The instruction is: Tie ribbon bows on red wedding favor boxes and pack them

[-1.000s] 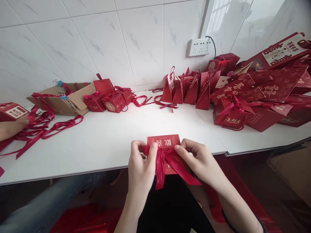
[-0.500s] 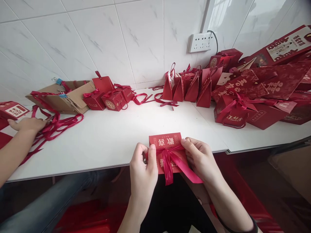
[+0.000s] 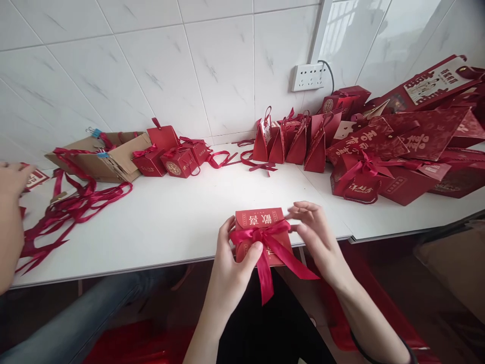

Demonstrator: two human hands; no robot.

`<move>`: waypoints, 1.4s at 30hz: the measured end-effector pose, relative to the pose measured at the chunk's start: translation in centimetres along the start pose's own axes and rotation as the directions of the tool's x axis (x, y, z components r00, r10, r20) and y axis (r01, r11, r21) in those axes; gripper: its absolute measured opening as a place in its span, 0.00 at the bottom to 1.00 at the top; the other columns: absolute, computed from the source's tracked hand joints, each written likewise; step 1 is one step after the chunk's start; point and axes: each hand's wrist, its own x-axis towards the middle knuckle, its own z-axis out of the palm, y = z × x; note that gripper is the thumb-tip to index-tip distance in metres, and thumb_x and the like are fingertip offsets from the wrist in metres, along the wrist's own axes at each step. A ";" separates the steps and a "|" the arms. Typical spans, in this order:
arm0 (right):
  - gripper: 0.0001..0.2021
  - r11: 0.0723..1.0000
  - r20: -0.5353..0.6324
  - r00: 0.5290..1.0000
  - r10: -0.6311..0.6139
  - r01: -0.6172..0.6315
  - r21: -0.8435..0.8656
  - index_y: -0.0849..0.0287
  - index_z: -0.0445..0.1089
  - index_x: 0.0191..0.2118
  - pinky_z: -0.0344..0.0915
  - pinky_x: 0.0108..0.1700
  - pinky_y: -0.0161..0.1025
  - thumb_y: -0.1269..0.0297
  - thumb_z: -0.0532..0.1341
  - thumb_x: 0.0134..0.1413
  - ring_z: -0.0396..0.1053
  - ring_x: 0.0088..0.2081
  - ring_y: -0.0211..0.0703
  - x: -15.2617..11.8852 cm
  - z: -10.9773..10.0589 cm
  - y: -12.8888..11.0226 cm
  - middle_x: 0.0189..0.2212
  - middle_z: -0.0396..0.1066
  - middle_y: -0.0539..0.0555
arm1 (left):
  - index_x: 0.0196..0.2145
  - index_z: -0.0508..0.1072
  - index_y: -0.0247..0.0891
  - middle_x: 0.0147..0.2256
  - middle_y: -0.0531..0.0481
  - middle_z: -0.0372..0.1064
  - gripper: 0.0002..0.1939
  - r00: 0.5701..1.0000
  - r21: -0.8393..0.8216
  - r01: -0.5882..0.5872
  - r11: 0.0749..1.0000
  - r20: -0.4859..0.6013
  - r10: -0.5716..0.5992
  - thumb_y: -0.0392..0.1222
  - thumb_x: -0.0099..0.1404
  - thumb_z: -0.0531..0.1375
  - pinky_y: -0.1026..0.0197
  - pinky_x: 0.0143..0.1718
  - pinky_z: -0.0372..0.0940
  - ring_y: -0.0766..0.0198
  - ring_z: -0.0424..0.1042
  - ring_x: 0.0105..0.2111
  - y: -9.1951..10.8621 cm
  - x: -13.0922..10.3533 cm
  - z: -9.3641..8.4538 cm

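Note:
A red box [image 3: 257, 215] with gold characters is at the table's front edge, and a crimson ribbon [image 3: 279, 248] is tied around it in a bow. Its two tails hang toward me over the front. My left hand [image 3: 238, 263] grips the box from the left, the thumb pressing just below the knot. At the box's right side, my right hand [image 3: 316, 240] has its fingers apart, near the bow's right loop and holding nothing.
Loose ribbons [image 3: 85, 199] and an open cardboard box [image 3: 109, 162] lie on the left of the white table [image 3: 151, 227]. Small red boxes [image 3: 178, 162] stand behind. Red gift bags [image 3: 409, 136] crowd the right. Another person's hand [image 3: 11, 179] reaches in at far left.
My right hand has let go and opened. My left thumb has moved onto the box near the knot, and the bow's loops now show spread out. The other person's hand has moved left, off the ribbons.

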 end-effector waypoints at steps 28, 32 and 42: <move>0.49 0.715 0.021 0.831 -0.556 0.491 -0.497 0.44 0.32 0.68 0.61 0.58 0.58 0.69 0.66 0.50 0.52 0.63 0.58 -3.6 -7.9 -2.4 0.64 0.46 0.61 | 0.36 0.70 0.39 0.31 0.49 0.72 0.11 0.147 0.221 -0.973 0.061 0.398 0.905 0.26 0.57 0.57 0.59 0.37 0.69 0.63 0.71 0.33 3.9 -3.2 6.7; 0.50 0.704 -0.016 0.795 -0.607 0.529 -0.474 0.44 0.34 0.67 0.60 0.58 0.60 0.72 0.67 0.48 0.49 0.64 0.59 -4.5 -8.5 -2.7 0.64 0.46 0.61 | 0.35 0.70 0.37 0.30 0.49 0.71 0.08 0.062 0.244 -0.970 -0.022 0.331 0.941 0.27 0.58 0.58 0.59 0.37 0.69 0.64 0.70 0.33 3.9 -3.9 8.0; 0.53 0.669 -0.028 0.776 -0.631 0.525 -0.527 0.48 0.34 0.68 0.61 0.59 0.56 0.71 0.70 0.44 0.53 0.63 0.56 -6.2 -10.3 -4.1 0.63 0.47 0.62 | 0.33 0.68 0.36 0.29 0.53 0.67 0.09 0.151 0.141 -0.982 0.128 0.162 0.975 0.25 0.59 0.60 0.62 0.39 0.69 0.67 0.70 0.35 4.7 -3.3 8.1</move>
